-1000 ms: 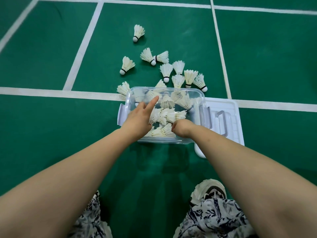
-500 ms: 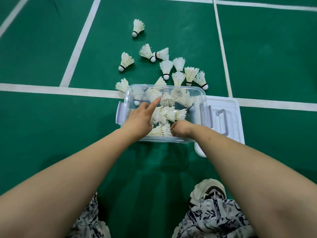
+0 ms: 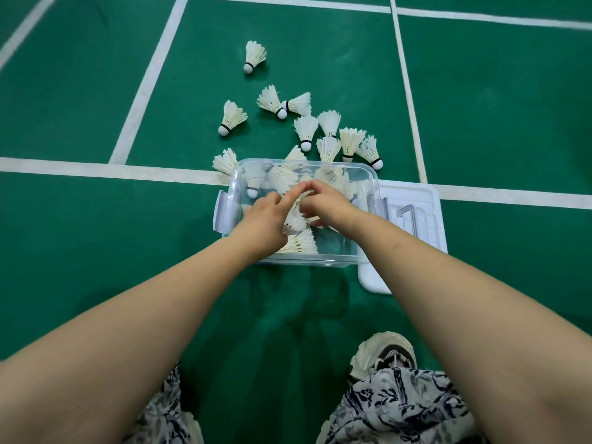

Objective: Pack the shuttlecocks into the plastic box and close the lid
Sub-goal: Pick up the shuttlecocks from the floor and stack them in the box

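A clear plastic box (image 3: pixel 307 261) stands on the green floor with several white shuttlecocks (image 3: pixel 301 245) lying inside. My left hand (image 3: pixel 261 221) reaches in from the near left. One finger stretches toward the middle and the others curl down onto a shuttlecock (image 3: pixel 294 223). My right hand (image 3: pixel 330 205) is over the box's middle, fingers curled round a shuttlecock, its fingertips meeting my left fingertip. Behind the box, several more shuttlecocks (image 3: pixel 306 131) lie scattered on the floor. The white lid (image 3: pixel 423 200) lies flat against the box's right side.
White court lines (image 3: pixel 96 169) cross the green floor behind and beside the box. One shuttlecock (image 3: pixel 254 56) lies farthest back, another (image 3: pixel 226 161) touches the box's far left corner. My shoe (image 3: pixel 381 354) and patterned trousers (image 3: pixel 400 408) are at the bottom.
My right hand has moved from the box's near edge forward into the middle, up to my left fingertip. My left hand has stayed in the box.
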{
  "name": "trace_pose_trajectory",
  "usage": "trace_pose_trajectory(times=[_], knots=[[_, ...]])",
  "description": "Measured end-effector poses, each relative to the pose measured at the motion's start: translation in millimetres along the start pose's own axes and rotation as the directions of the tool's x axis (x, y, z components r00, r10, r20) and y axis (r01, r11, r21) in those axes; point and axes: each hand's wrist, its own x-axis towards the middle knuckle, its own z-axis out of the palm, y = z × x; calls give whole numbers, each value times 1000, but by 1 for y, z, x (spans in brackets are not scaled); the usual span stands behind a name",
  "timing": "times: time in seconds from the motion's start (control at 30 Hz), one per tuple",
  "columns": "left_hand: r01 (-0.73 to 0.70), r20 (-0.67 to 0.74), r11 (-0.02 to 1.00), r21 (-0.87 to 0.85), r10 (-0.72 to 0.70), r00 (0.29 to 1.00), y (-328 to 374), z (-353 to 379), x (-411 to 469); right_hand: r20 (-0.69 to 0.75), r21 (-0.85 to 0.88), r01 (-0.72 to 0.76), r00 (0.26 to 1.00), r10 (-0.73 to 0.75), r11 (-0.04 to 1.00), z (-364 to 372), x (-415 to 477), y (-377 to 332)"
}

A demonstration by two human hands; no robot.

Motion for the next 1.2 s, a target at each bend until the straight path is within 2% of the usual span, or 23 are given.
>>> trace_pose_trajectory(times=[0.1, 0.27, 0.37, 0.47, 0.57, 0.7, 0.8, 1.03, 1.1, 1.2], knots=[[10, -21, 997, -83, -12, 1000, 1, -4, -2, 149, -37, -3, 989, 9, 999, 1, -6, -10], [2, -14, 984, -181, -5, 1000, 0, -9, -2, 222, -219, 38, 975, 12, 975, 2, -12, -7], [-8, -34, 980, -197, 1, 999, 1, -9, -4, 150, -269, 68, 988, -28, 961, 2, -10, -5], [-29, -73, 978, -207, 14, 997, 3, -11, -3, 104, -236, 48, 994, -24, 971, 0, -8, -4], [-23, -128, 972, -233, -7, 992, 0, -14, 2, -16, -212, 13, 1000, -17, 977, -7, -3, 1], [28, -178, 973, -231, -71, 981, -7, -21, 7, -187, -429, -52, 982, -33, 902, -21, -3, 9], [56, -177, 971, -233, -99, 979, -9, -20, 7, -252, -507, -100, 967, -36, 856, -23, -5, 16], [51, -149, 976, -213, -84, 985, -11, -13, 7, -340, -617, -194, 940, -37, 763, -19, -4, 28], [53, -147, 975, -215, -86, 985, -12, -13, 7, -307, -641, -224, 952, 22, 734, -17, -2, 32], [51, -144, 976, -210, -83, 986, -14, -12, 6, -246, -569, -275, 956, 159, 775, -11, -1, 34]])
